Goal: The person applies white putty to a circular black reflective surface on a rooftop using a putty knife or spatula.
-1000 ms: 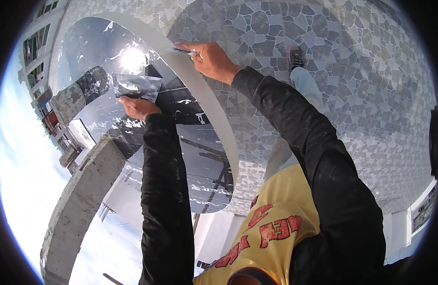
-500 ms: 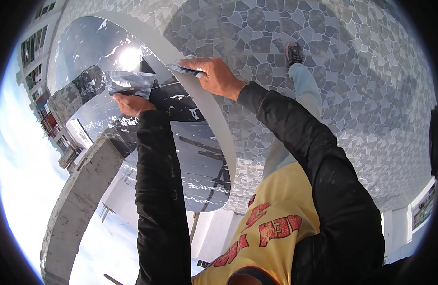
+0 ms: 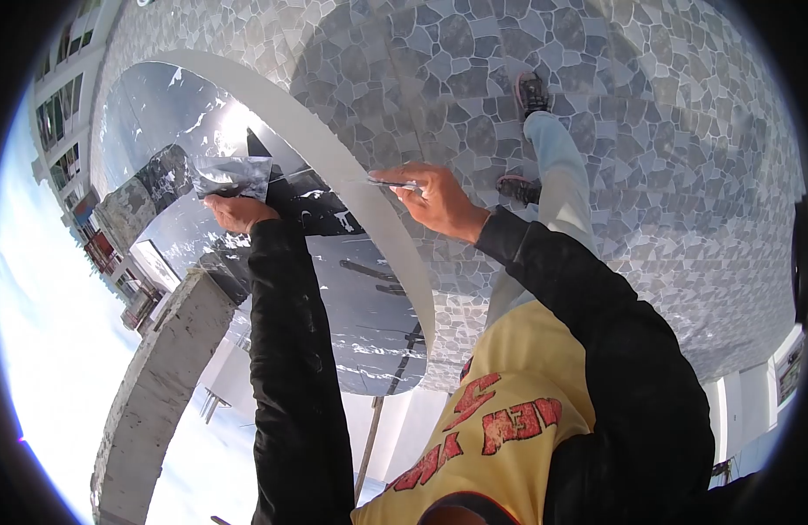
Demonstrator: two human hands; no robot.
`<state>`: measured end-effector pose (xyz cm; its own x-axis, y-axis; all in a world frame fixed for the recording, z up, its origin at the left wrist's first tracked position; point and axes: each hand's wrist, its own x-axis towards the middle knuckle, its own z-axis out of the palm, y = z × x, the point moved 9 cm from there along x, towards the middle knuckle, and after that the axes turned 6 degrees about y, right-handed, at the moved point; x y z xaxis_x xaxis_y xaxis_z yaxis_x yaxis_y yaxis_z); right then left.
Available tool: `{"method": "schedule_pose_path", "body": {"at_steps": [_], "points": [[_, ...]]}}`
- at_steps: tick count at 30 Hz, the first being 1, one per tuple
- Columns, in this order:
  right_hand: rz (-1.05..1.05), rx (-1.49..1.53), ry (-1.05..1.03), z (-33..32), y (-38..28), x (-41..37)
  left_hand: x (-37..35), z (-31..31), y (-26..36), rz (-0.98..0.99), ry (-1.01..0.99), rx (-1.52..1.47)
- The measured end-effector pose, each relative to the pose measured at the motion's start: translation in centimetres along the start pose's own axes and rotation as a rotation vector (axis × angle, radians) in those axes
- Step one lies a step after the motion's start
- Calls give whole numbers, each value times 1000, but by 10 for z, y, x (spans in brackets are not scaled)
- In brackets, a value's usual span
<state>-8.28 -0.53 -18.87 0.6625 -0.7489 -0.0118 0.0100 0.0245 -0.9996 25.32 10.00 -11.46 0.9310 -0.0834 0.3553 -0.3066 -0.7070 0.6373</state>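
My left hand (image 3: 238,213) is closed around a flat, shiny metal plate (image 3: 238,178) with four sides, held over the dark glossy surface (image 3: 181,109). Grey paste-like matter seems to lie on the plate, but I cannot be sure. In my right hand (image 3: 435,201) is a thin flat-bladed scraper (image 3: 391,184), pinched between thumb and fingers and seen nearly edge-on. Its blade is at the outer edge of the pale curved band (image 3: 382,223); whether it touches cannot be told. White smears mark the glossy surface inside the band.
Stone-patterned paving (image 3: 649,184) spreads to the right, with my shoe (image 3: 532,94) on it. A rough concrete curved beam (image 3: 159,394) runs along the lower left. Buildings (image 3: 63,114) stand beyond at left. A thin pole (image 3: 369,446) shows below the glossy surface.
My right hand has moved down and right along the curved band, and its scraper has turned edge-on. My left hand has dropped slightly in view with the plate. A second shoe now shows.
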Motion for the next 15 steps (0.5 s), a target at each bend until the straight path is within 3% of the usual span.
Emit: {"method": "schedule_pose_path", "body": {"at_steps": [2, 4, 6, 8, 9, 10, 12, 15], "points": [[413, 252, 166, -35, 24, 38, -2, -1, 12, 86, 25, 22], [386, 117, 199, -39, 66, 86, -6, 0, 11, -59, -24, 0], [463, -85, 96, -20, 109, 134, -10, -2, 15, -51, 16, -37], [236, -131, 52, 6, 116, 190, -6, -1, 10, -58, 18, -20], [155, -157, 54, 17, 115, 216, 2, -3, -3, 61, 78, -5], [77, -183, 53, 28, 113, 238, 1, -4, 3, 59, 82, 8], [62, -225, 56, 44, 113, 271, -10, -4, 13, -77, 45, 52], [27, -259, 53, 53, 102, 285, -7, -4, 1, -125, 56, 10]]}}
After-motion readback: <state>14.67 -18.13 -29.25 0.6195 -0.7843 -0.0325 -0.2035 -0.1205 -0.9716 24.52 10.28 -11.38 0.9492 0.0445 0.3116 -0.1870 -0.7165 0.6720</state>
